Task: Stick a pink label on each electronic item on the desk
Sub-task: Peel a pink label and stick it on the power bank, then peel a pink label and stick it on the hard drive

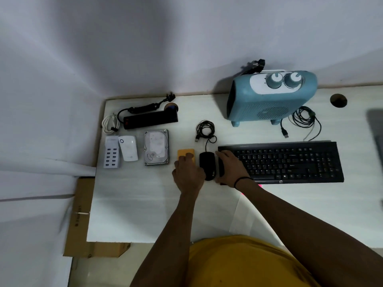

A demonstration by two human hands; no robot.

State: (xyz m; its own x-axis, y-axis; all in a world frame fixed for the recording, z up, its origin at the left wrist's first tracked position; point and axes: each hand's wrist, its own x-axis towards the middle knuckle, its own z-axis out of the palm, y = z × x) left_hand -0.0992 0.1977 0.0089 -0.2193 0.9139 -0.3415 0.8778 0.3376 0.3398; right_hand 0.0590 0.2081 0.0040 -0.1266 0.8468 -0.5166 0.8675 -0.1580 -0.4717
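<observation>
Resting my left hand (187,172) with loose, spread fingers on the orange pad (186,153), my right hand (231,168) lies open-fingered between mouse (207,165) and keyboard (288,161).

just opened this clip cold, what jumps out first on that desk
The big blue fan heater with two dials stands at the back of the desk. In front, both hands meet around the black mouse: the left hand rests on an orange pad, the right hand on the black keyboard's left end.
</observation>
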